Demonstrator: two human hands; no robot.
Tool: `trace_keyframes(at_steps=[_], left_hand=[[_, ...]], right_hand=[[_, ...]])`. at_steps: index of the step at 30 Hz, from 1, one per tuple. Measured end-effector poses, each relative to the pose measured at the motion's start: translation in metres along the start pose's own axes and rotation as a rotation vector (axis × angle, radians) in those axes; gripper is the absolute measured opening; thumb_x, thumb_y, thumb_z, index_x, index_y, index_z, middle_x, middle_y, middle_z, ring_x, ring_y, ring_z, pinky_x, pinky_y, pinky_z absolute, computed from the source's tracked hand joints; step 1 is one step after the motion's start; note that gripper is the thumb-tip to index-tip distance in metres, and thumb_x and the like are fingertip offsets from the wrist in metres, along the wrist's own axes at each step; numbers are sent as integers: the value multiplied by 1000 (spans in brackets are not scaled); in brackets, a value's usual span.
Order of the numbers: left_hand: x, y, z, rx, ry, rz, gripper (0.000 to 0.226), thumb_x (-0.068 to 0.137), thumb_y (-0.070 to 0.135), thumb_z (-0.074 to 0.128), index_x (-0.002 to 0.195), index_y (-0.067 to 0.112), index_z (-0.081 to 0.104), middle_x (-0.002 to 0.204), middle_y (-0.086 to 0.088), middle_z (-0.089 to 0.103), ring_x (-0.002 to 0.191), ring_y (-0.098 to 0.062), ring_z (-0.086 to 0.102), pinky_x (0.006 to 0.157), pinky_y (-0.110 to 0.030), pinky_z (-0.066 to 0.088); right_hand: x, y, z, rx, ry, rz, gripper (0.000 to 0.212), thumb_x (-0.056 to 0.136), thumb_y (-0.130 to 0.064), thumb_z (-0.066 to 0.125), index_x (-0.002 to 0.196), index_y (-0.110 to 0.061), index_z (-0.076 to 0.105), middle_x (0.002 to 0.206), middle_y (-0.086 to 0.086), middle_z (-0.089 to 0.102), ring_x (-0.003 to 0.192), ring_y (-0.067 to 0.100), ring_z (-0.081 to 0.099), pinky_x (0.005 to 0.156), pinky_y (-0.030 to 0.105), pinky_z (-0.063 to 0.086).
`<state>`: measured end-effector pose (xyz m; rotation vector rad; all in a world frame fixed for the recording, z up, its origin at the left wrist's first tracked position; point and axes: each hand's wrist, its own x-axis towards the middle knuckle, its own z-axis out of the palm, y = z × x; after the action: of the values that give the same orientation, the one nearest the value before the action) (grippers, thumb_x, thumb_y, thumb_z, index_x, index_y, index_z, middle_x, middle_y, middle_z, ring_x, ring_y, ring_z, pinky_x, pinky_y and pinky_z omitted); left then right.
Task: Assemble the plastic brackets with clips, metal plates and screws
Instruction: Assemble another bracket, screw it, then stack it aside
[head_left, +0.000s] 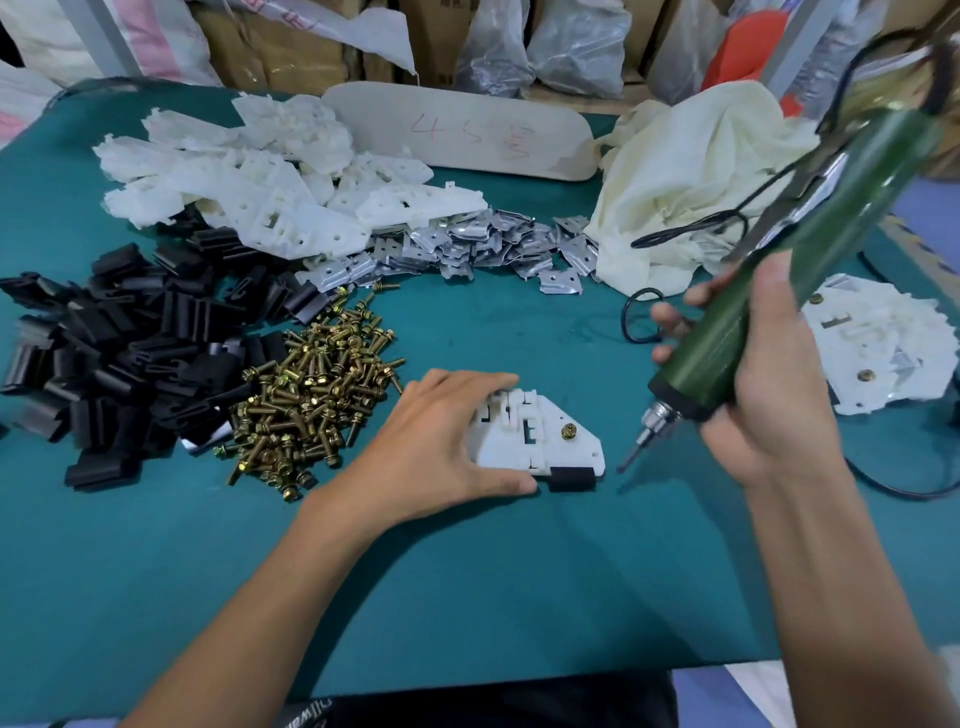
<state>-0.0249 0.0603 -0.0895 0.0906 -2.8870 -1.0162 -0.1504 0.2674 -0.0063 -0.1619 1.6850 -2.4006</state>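
Presently left hand (447, 441) grasps bracket (540, 436) on surface (519, 571); right hand (758, 384) grasps screwdriver (779, 291), tip beside bracket.

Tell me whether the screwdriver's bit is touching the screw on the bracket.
Apart. The head view shows the screwdriver bit off the bracket's right edge, teal mat between it and the screw.

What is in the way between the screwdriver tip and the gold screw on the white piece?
Nothing visible. The screwdriver tip hangs just right of the white bracket, with only bare table before the screw. The left hand holds the bracket's other end.
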Motion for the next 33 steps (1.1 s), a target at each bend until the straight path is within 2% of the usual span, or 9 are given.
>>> trace_keyframes(at_steps=[6, 9, 16, 21, 23, 27, 29, 31, 33], left_hand=[[2, 2, 3, 16, 25, -11, 98, 63, 77, 73, 147, 38, 40, 141, 18, 49, 122, -1, 34, 104, -26, 29], [2, 1, 3, 23, 34, -6, 97, 63, 75, 75, 146, 37, 42, 140, 18, 50, 122, -2, 35, 101, -24, 26], [3, 2, 2, 24, 22, -15, 96, 63, 76, 73, 146, 38, 41, 140, 18, 50, 118, 0, 35, 100, -25, 27], [3, 2, 3, 27, 21, -11, 95, 64, 77, 73, 145, 38, 42, 140, 18, 50, 119, -2, 36, 99, -26, 27], [3, 2, 3, 21, 28, -7, 95, 64, 77, 72, 145, 37, 43, 140, 18, 50, 115, -1, 36, 99, -27, 29], [3, 2, 3, 13, 35, -1, 94, 64, 76, 75, 144, 36, 45, 138, 19, 52, 108, 1, 37, 97, -28, 32], [3, 3, 3, 9, 42, -2, 95, 63, 75, 76, 143, 35, 46, 136, 18, 53, 107, 0, 38, 98, -29, 34], [3, 4, 3, 5, 47, -6, 94, 63, 73, 78, 143, 34, 47, 135, 17, 54, 109, -2, 39, 101, -30, 35], [3, 4, 2, 2, 45, -8, 94, 63, 71, 80, 142, 34, 48, 136, 17, 54, 111, -4, 40, 103, -31, 35]], right_hand=[[-2, 3, 31, 11, -29, -206, 46, 83, -50, 72, 103, -14, 52, 71, 0, 63, 60, 20, 60, 61, 35, 53], [-5, 6, 39, -10, -53, -271, 44, 86, -51, 77, 99, -16, 54, 71, -1, 63, 59, 19, 60, 61, 34, 52], [-6, 13, 43, -100, -110, -321, 53, 77, -62, 79, 99, -19, 57, 76, -2, 65, 61, 19, 63, 63, 37, 55], [-9, 17, 45, -200, -129, -354, 65, 78, -64, 79, 105, -9, 55, 81, 2, 64, 63, 19, 66, 65, 39, 57], [-13, 19, 49, -245, -142, -391, 58, 79, -61, 79, 104, -15, 56, 80, 1, 64, 63, 19, 66, 64, 37, 57], [-18, 19, 62, -370, -189, -462, 40, 82, -53, 81, 100, -28, 56, 85, 16, 60, 70, 43, 60, 60, 49, 54], [-18, 20, 70, -432, -206, -448, 36, 82, -49, 83, 99, -32, 56, 83, 8, 61, 73, 39, 62, 62, 48, 55], [-16, 21, 78, -481, -218, -417, 33, 80, -48, 83, 94, -39, 54, 77, -8, 61, 69, 26, 62, 60, 41, 53], [-14, 22, 83, -530, -247, -407, 33, 81, -49, 82, 91, -39, 53, 75, -8, 60, 68, 23, 62, 61, 40, 53]])
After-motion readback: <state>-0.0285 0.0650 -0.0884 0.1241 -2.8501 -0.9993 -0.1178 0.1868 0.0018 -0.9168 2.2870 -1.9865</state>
